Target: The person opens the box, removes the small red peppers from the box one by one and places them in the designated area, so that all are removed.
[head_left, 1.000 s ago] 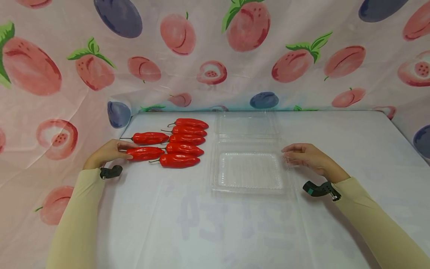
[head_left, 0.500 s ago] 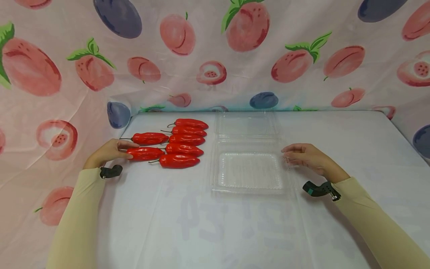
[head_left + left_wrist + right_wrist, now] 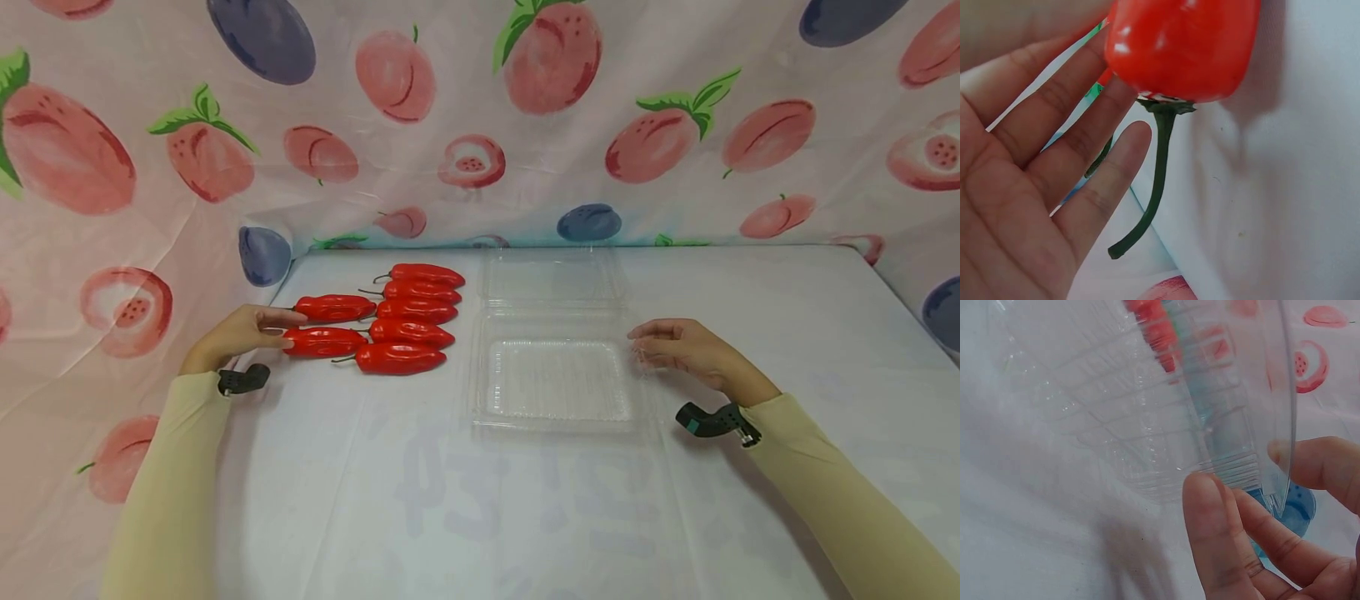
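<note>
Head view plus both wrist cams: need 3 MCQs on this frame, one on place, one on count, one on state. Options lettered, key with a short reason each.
1. Where do the red peppers lie relative to the clear clamshell container?
A. inside its tray
B. on the table beside it, toward the left hand
C. on top of its lid

2. How many red peppers are on the table?
A. four
B. seven
C. ten

3. What is the state of the container?
A. lid folded open, tray bare
B. shut and full
C. upside down

Key:
1 B: the peppers sit in a cluster next to the container, by the left hand.
2 B: the head view shows five in one column and two in another.
3 A: the lid lies flat behind the tray, which holds nothing; the right hand pinches its edge.
</note>
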The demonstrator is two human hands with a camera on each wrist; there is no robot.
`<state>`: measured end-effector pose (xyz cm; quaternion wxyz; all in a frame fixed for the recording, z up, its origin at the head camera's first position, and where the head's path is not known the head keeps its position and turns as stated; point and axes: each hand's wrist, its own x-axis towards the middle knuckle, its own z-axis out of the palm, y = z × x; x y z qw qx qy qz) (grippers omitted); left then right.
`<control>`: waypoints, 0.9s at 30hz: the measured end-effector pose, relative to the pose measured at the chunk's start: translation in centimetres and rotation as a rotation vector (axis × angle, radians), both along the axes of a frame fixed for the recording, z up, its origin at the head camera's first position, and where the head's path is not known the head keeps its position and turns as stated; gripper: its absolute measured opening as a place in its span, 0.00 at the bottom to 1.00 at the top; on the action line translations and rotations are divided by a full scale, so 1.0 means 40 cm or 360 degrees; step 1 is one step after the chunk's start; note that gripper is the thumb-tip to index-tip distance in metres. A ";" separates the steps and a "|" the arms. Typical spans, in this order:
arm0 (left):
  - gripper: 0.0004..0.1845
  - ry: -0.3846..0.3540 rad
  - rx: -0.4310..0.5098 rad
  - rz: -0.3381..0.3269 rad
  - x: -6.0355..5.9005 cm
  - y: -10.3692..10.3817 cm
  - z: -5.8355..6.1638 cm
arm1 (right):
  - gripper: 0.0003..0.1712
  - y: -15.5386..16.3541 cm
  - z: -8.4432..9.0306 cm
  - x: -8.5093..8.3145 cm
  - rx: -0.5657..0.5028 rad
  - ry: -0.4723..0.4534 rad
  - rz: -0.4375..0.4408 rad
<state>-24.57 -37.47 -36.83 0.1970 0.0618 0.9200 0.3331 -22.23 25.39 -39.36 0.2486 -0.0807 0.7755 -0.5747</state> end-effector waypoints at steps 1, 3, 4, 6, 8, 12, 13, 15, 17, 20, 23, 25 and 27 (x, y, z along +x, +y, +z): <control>0.27 -0.0002 -0.0001 0.0008 0.000 -0.001 0.001 | 0.26 -0.001 0.001 0.000 -0.0002 -0.0001 0.0000; 0.28 -0.0006 0.0005 0.0017 0.000 -0.004 0.003 | 0.26 -0.001 0.002 0.000 -0.0001 -0.0004 0.0000; 0.28 -0.0007 0.0012 0.0019 0.000 -0.005 0.004 | 0.26 -0.002 0.003 -0.001 -0.0001 -0.0008 -0.0001; 0.29 -0.0011 0.0043 0.0020 0.000 -0.008 0.006 | 0.27 -0.002 0.002 -0.002 -0.0001 -0.0011 0.0001; 0.30 -0.0017 0.0081 0.0017 0.000 -0.009 0.008 | 0.26 -0.002 0.002 -0.003 0.0002 -0.0009 0.0000; 0.31 -0.0018 0.0132 0.0009 0.004 -0.009 0.013 | 0.25 -0.001 0.002 -0.005 0.0002 -0.0010 -0.0002; 0.31 -0.0016 0.0139 0.0007 0.005 -0.009 0.014 | 0.26 -0.001 0.003 -0.005 0.0002 -0.0013 -0.0004; 0.31 -0.0004 0.0146 -0.0001 0.006 -0.009 0.017 | 0.26 -0.001 0.004 -0.005 0.0002 -0.0019 -0.0005; 0.32 0.0006 0.0147 -0.0001 0.007 -0.007 0.019 | 0.26 -0.001 0.004 -0.005 0.0001 -0.0024 -0.0006; 0.32 0.0014 0.0158 0.0003 0.008 -0.004 0.023 | 0.26 -0.002 0.004 -0.005 0.0003 -0.0024 -0.0008; 0.32 0.0012 0.0181 0.0016 0.009 -0.002 0.027 | 0.26 -0.002 0.004 -0.005 0.0006 -0.0021 -0.0008; 0.32 0.0018 0.0212 0.0012 0.011 0.000 0.028 | 0.27 -0.002 0.003 -0.005 0.0015 -0.0016 -0.0005; 0.32 0.0021 0.0229 0.0014 0.013 0.005 0.030 | 0.28 -0.002 0.002 -0.004 0.0027 -0.0011 -0.0001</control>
